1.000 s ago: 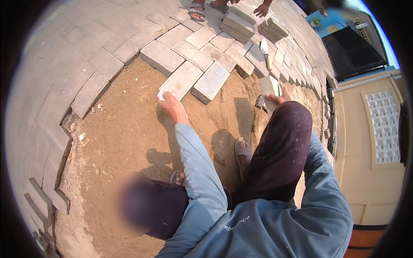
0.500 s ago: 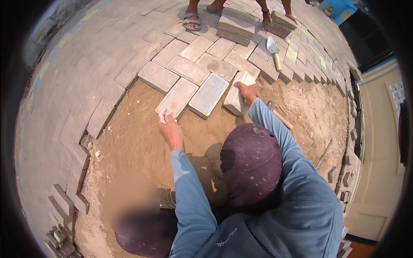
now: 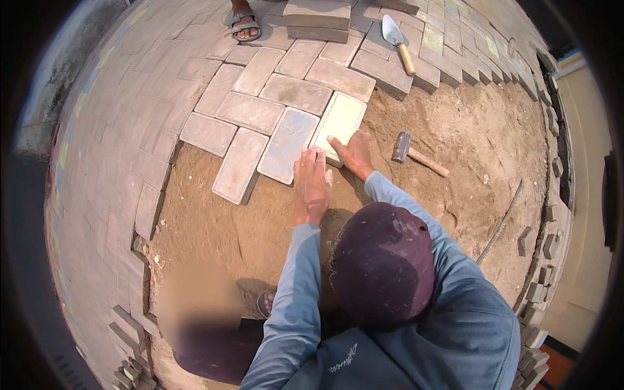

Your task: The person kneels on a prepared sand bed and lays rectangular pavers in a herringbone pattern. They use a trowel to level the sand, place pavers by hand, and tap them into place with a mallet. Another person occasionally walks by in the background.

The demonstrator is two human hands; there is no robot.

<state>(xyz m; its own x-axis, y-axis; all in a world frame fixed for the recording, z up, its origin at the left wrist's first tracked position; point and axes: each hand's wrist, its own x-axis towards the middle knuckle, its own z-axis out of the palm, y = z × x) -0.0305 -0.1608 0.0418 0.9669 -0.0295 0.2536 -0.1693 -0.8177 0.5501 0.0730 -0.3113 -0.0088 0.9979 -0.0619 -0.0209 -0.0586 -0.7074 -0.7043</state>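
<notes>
A pale yellow paving brick [image 3: 339, 122] lies flat at the near edge of the laid pavers, beside a blue-tinted paver [image 3: 290, 144]. My right hand [image 3: 353, 155] grips its near right corner, thumb on the top face and fingers down the side. My left hand [image 3: 312, 185] is open, its outstretched fingertips against the near end where the yellow and blue-tinted bricks meet. Left of these lies a plain grey paver [image 3: 239, 166], jutting out over the sand. A short-handled hammer [image 3: 402, 147] rests on the sand to the right of my right hand.
Bare sand [image 3: 221, 227] spreads around my arms. On the far pavers lies a trowel [image 3: 398, 42], beside a stack of bricks [image 3: 317, 19]. A co-worker's sandalled foot [image 3: 244, 26] stands at the far edge. A metal rod [image 3: 502, 221] lies at right; small block pieces [image 3: 133, 364] are heaped lower left.
The tilted brick in my right hand now lies flat, yellow face up, beside the blue-tinted one. My left hand has left the grey paver and moved right. The co-worker's hand has gone from view.
</notes>
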